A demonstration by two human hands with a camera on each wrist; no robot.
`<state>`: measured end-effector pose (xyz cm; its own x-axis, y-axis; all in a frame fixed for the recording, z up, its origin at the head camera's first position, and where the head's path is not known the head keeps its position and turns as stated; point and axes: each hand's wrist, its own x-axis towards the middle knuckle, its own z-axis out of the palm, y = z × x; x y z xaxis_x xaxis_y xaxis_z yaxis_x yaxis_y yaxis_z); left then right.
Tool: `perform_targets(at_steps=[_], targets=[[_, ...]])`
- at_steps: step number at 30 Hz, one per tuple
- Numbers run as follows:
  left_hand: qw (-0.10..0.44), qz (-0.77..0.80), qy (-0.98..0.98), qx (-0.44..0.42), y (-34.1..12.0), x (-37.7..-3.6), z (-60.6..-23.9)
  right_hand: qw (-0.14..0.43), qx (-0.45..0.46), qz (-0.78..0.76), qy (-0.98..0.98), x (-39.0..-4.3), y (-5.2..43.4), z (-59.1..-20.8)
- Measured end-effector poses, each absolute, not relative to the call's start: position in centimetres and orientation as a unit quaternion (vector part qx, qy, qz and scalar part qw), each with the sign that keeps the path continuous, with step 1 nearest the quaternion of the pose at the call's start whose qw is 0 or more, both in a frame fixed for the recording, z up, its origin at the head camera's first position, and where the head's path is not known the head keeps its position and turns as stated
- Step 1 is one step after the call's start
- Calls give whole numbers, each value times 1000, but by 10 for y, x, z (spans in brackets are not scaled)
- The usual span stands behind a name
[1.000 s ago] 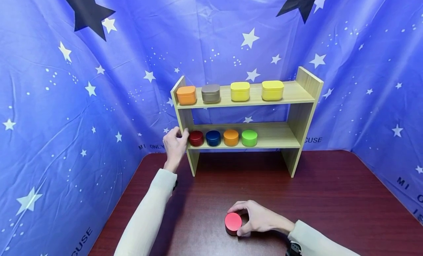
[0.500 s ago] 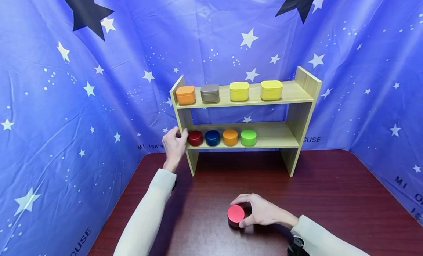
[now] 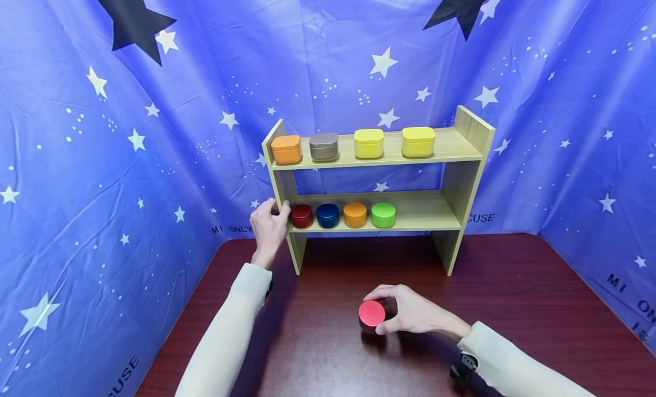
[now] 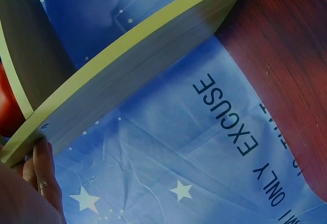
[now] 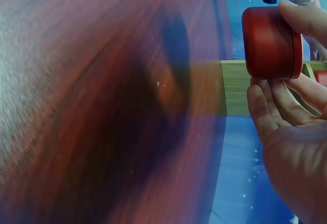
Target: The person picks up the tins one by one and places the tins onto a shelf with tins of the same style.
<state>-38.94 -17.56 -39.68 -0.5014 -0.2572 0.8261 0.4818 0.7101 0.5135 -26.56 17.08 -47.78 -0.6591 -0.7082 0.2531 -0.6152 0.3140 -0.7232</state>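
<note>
My right hand (image 3: 414, 311) pinches a round red tin (image 3: 371, 314) between thumb and fingers, over the table in front of the shelf. In the right wrist view the tin (image 5: 270, 44) is raised off the tabletop, with a dark shadow below it. My left hand (image 3: 269, 229) grips the left side panel of a two-tier wooden shelf (image 3: 422, 209), thumb at the front edge. In the left wrist view its fingers (image 4: 45, 170) press the outer face of that panel (image 4: 130, 75). On the lower tier stand dark red (image 3: 302, 216), blue (image 3: 328, 216), orange (image 3: 355, 215) and green (image 3: 383, 215) round tins.
The upper tier bears an orange rounded-square tin (image 3: 286, 150), a grey one (image 3: 324, 147) and two yellow tins (image 3: 369, 144). A dark red wooden table (image 3: 318, 340) carries the shelf. Blue star-printed cloth (image 3: 205, 129) hangs behind and at both sides.
My right hand has carried the red tin forward toward the shelf and slightly right, and the tin is now lifted. My left hand stays on the side panel.
</note>
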Motion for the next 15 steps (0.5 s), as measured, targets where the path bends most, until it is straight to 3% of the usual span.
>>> perform_targets(at_steps=[15], targets=[[492,-374,-783,-69,-176,-390,-397,-1,-383,-398,833,-277,189,-448]])
